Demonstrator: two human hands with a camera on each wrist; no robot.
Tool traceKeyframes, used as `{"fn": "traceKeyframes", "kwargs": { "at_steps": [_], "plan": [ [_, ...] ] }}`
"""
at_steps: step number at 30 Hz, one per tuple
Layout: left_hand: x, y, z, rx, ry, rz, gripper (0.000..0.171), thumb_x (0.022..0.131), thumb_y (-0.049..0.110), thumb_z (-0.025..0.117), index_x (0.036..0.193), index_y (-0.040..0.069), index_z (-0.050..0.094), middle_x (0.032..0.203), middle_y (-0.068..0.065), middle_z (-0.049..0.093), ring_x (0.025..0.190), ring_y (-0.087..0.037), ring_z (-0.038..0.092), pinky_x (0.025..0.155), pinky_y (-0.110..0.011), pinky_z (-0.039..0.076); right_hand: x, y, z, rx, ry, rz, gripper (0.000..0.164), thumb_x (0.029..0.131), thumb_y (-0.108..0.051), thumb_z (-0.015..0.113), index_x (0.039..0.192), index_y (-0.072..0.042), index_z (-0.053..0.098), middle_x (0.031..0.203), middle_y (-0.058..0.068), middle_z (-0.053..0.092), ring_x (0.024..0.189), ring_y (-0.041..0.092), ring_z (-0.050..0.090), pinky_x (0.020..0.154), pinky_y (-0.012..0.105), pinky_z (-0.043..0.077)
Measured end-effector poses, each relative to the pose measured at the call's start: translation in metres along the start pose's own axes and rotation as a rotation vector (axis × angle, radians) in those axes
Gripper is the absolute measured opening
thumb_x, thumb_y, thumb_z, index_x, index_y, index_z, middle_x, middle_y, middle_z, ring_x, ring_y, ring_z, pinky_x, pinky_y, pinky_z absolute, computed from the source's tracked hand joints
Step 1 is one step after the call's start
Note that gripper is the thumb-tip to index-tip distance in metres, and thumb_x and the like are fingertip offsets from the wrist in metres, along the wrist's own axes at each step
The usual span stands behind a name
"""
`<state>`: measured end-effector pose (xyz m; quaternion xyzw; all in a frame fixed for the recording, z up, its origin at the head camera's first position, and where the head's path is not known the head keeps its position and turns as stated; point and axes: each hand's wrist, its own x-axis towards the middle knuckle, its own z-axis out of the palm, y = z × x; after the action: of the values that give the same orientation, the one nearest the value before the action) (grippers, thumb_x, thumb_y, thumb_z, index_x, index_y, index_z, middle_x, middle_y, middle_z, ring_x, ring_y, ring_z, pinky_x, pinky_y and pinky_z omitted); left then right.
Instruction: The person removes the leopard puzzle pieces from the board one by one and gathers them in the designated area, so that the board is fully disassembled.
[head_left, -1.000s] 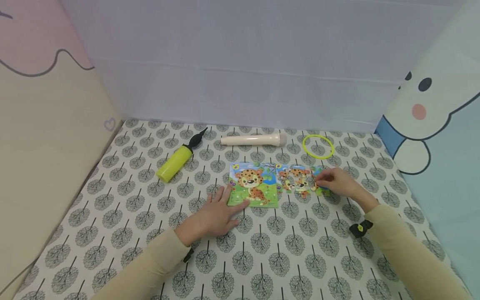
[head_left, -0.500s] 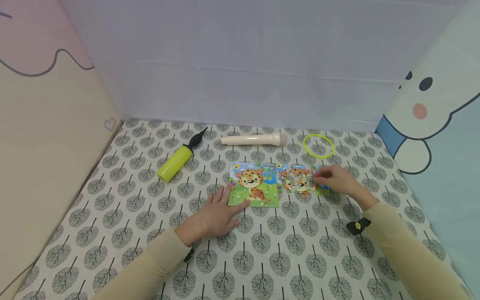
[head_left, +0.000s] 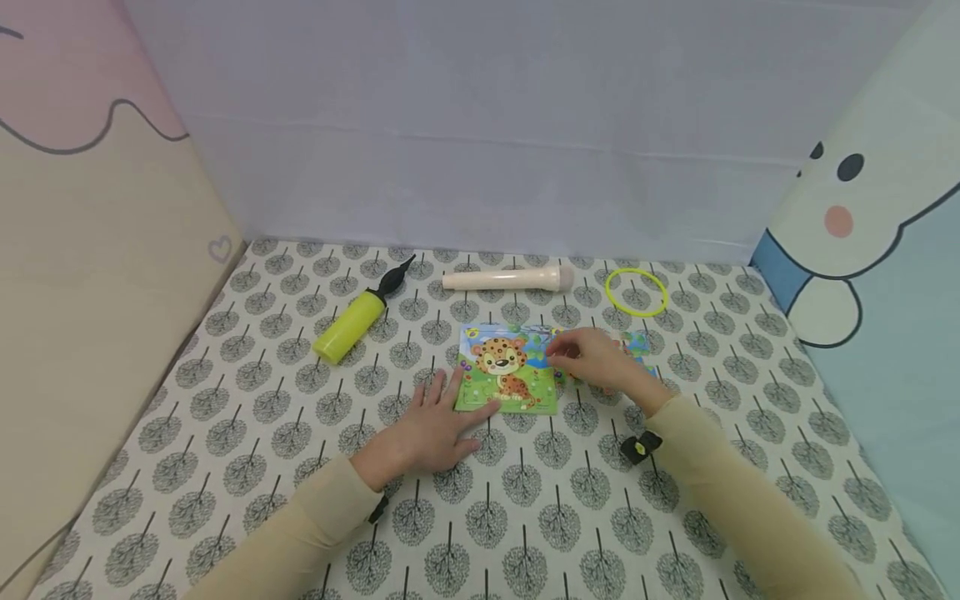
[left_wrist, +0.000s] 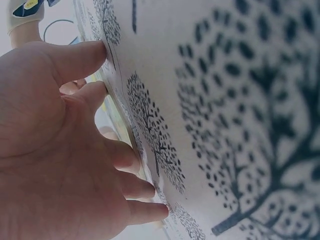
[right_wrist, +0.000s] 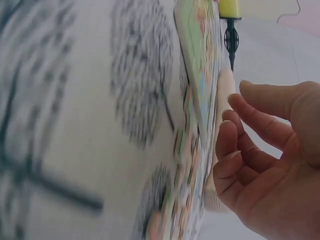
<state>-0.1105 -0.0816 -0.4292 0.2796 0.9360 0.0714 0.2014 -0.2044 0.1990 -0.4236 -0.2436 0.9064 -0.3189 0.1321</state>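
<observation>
A leopard picture puzzle board lies flat in the middle of the cloth. My left hand spreads over its lower left corner, with the fingers straight and apart in the left wrist view. At the board's right edge hovers my right hand, thumb and index tips close together. In the right wrist view its fingers are loosely bent, and no piece shows between them. Several puzzle pieces sit to the right of the board, partly covered by the right hand.
Behind the board lie a white microphone-like stick and, to its right, a yellow-green ring. A yellow balloon pump with a black nozzle rests at the left. Printed fabric walls close off the back and sides.
My right hand has moved left, from the right end of the pieces to the board's right edge. The left hand and the board have stayed put.
</observation>
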Motion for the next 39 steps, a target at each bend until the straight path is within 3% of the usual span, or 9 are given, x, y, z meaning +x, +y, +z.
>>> {"fn": "traceKeyframes", "kwargs": {
  "at_steps": [8,15,20,27,39],
  "plan": [
    [-0.001,0.0,0.0,-0.003,-0.023,-0.04,0.057,0.098,0.052,0.042,0.15,0.045,0.019,0.154,-0.023,-0.01,0.136,-0.05,-0.005,0.101,-0.071,0.0,0.024,-0.024,0.028,0.0,-0.029,-0.081,0.026,0.091,-0.016,0.067,0.112,-0.001,0.066,0.086,-0.001,0.062,0.074,0.013,0.057,0.064,0.03,0.05],
    [0.001,0.001,0.002,-0.03,-0.042,-0.064,0.056,0.097,0.052,0.042,0.149,0.048,0.018,0.155,-0.019,-0.011,0.137,-0.049,-0.009,0.093,-0.079,0.001,0.041,-0.034,0.04,0.0,-0.076,-0.022,0.027,0.09,-0.022,0.068,0.112,-0.006,0.068,0.089,-0.004,0.063,0.079,0.009,0.059,0.071,0.028,0.051],
    [0.002,0.001,0.003,-0.031,-0.037,-0.066,0.056,0.097,0.053,0.042,0.148,0.049,0.019,0.155,-0.019,-0.011,0.137,-0.048,-0.008,0.093,-0.08,0.001,0.05,-0.039,0.049,-0.021,-0.11,-0.032,0.023,0.089,-0.023,0.069,0.107,-0.008,0.069,0.088,-0.006,0.065,0.076,0.007,0.059,0.07,0.026,0.051],
    [0.001,0.001,0.002,-0.03,-0.031,-0.069,0.056,0.097,0.053,0.042,0.148,0.049,0.021,0.156,-0.018,-0.009,0.137,-0.048,-0.007,0.09,-0.081,0.002,0.057,-0.048,0.057,-0.018,-0.113,-0.008,0.015,0.088,-0.021,0.071,0.101,-0.013,0.072,0.084,-0.009,0.064,0.075,0.007,0.058,0.07,0.026,0.049],
    [0.002,0.0,0.001,-0.022,-0.041,-0.073,0.056,0.097,0.054,0.041,0.148,0.051,0.018,0.156,-0.017,-0.011,0.137,-0.048,-0.007,0.09,-0.082,0.006,0.06,-0.051,0.061,0.019,-0.093,-0.013,0.012,0.085,-0.02,0.074,0.095,-0.012,0.074,0.08,-0.009,0.065,0.072,0.009,0.058,0.068,0.025,0.049]
  ]
}}
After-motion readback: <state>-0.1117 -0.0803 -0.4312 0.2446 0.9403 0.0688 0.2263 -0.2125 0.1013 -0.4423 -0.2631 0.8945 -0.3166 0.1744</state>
